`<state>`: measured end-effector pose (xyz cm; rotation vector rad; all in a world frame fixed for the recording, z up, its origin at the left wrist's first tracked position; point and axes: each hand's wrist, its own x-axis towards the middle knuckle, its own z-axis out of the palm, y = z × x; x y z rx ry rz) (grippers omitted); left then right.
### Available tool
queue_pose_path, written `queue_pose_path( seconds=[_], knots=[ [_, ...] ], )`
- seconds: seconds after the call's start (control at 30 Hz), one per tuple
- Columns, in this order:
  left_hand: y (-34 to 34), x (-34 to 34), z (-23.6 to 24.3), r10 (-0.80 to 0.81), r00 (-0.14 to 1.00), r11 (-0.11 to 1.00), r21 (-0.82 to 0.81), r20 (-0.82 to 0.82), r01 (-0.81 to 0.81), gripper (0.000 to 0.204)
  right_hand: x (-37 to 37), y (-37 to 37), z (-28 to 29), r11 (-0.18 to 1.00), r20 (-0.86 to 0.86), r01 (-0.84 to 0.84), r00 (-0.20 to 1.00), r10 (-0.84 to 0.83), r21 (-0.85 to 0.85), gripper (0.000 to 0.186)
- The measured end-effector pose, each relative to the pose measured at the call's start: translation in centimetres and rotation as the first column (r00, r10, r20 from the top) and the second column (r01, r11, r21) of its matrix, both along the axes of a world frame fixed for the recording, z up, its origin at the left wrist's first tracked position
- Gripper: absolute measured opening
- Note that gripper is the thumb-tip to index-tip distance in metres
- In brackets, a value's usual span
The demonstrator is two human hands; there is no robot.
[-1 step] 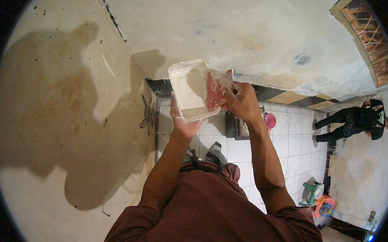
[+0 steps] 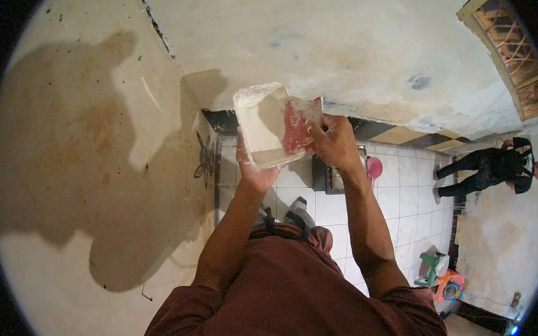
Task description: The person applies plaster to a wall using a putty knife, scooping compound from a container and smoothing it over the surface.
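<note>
My left hand (image 2: pixel 257 173) is wrapped round the lower left side of a white rectangular tub (image 2: pixel 247 132), holding it up in front of me. The tub's rim and walls are caked with whitish filler, and pale material lies inside it. In my right hand (image 2: pixel 336 141) is a red putty spreader (image 2: pixel 297 130), pinched between thumb and fingers. White filler smears cover its face. The spreader overlaps the tub's right edge; whether they touch I cannot tell.
Patchy plastered walls (image 2: pixel 360 53) meet at a corner ahead. Below, on white floor tiles (image 2: pixel 393 207), stand a dark box (image 2: pixel 327 178) and a pink dipper (image 2: pixel 374 167). A person in dark clothes (image 2: pixel 494 167) stands at the far right, above a green-and-white bag (image 2: pixel 432 266) and an orange object (image 2: pixel 450 287).
</note>
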<state>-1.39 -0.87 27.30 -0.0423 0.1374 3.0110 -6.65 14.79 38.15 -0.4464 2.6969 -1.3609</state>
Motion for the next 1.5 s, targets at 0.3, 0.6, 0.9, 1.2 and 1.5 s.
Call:
queue_pose_path(
  seconds=[0.3, 0.6, 0.9, 1.2, 1.5],
  knots=[
    [1.3, 0.3, -0.4, 0.027, 0.998, 0.999, -0.016, -0.05, -0.028, 0.076, -0.5, -2.2, 3.0, 0.987, -0.062, 0.058, 0.997, -0.049, 0.15, 0.029],
    [1.4, 0.2, -2.3, 0.029, 0.999, 0.99, 0.141, -0.025, -0.026, 0.069, -3.7, -2.1, 2.0, 0.917, -0.302, 0.039, 0.949, 0.09, 0.398, 0.027],
    [1.0, 0.3, -1.6, 0.02, 0.999, 0.995, 0.095, 0.042, -0.024, 0.07, -3.5, -2.9, 4.1, 0.902, -0.018, -0.07, 0.996, 0.086, 0.427, 0.038],
    [1.2, 0.2, -1.3, 0.026, 0.997, 0.995, 0.099, 0.079, -0.033, 0.067, -2.4, -3.8, 4.1, 0.886, -0.207, -0.075, 0.96, 0.188, 0.457, 0.034],
    [1.1, 0.6, -1.9, 0.004, 1.0, 0.996, 0.084, 0.024, -0.006, 0.065, -2.2, -4.5, 3.4, 0.876, -0.215, -0.048, 0.961, 0.171, 0.48, 0.033]
  ],
)
